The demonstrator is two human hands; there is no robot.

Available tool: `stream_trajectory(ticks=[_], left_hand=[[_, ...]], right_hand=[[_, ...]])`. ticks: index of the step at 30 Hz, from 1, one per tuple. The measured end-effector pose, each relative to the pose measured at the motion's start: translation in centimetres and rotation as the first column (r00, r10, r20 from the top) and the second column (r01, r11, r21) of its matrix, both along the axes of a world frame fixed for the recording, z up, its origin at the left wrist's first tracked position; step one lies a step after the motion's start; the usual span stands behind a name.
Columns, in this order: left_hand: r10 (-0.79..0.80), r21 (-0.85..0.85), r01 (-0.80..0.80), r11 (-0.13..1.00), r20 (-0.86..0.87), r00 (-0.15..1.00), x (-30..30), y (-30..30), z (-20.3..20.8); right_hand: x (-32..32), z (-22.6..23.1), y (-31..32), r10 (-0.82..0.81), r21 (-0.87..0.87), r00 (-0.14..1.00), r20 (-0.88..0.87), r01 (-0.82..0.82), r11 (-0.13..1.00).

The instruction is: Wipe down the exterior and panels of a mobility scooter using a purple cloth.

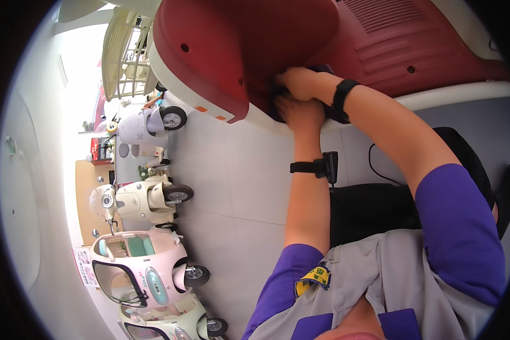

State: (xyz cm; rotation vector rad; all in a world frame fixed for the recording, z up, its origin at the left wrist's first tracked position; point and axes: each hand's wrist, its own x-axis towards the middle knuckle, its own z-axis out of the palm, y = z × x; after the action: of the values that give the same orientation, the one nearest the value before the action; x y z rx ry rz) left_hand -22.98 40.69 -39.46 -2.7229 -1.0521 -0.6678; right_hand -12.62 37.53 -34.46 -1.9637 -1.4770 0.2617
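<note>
Both hands are close together at the lower corner of a red and white scooter's footwell (374, 62), by the base of its red front shield (204, 62). My left hand (301, 115) lies nearest the white edge, with its fingers curled inward. Just beyond it, my right hand (301, 83) is bent with its fingers closed, pointing into the shaded recess. A dark thing (277, 107) shows beside and under the fingers. Its kind is not clear, and the fingertips are mostly hidden in shadow. Each wrist wears a black strap; a small black device (330, 165) sits on the left one.
A cream basket (124, 54) hangs at the scooter's front. Along the left stand a lilac scooter (141, 126), a cream scooter (141, 201) and a pink enclosed vehicle (153, 272). Grey tiled floor (238, 175) lies between. A thin black cable (374, 164) loops near my legs.
</note>
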Motion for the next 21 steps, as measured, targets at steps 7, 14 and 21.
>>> stream_trajectory(ticks=[7,14,21], left_hand=[[0.001,-0.181,0.009,0.984,0.051,0.999,0.9,-1.6,2.2],[-0.382,0.025,0.388,0.921,-0.123,0.916,-4.2,-3.6,1.6],[-0.274,-0.123,0.250,0.960,-0.256,0.927,-2.0,-1.8,2.5]], right_hand=[[1.3,-1.0,0.5,0.056,-0.115,0.989,-0.135,-0.072,0.991],[-4.3,0.1,-7.8,-0.038,-0.069,0.933,0.359,0.067,0.995],[-2.8,-1.7,-5.2,-0.019,-0.104,0.927,0.373,0.063,0.993]])
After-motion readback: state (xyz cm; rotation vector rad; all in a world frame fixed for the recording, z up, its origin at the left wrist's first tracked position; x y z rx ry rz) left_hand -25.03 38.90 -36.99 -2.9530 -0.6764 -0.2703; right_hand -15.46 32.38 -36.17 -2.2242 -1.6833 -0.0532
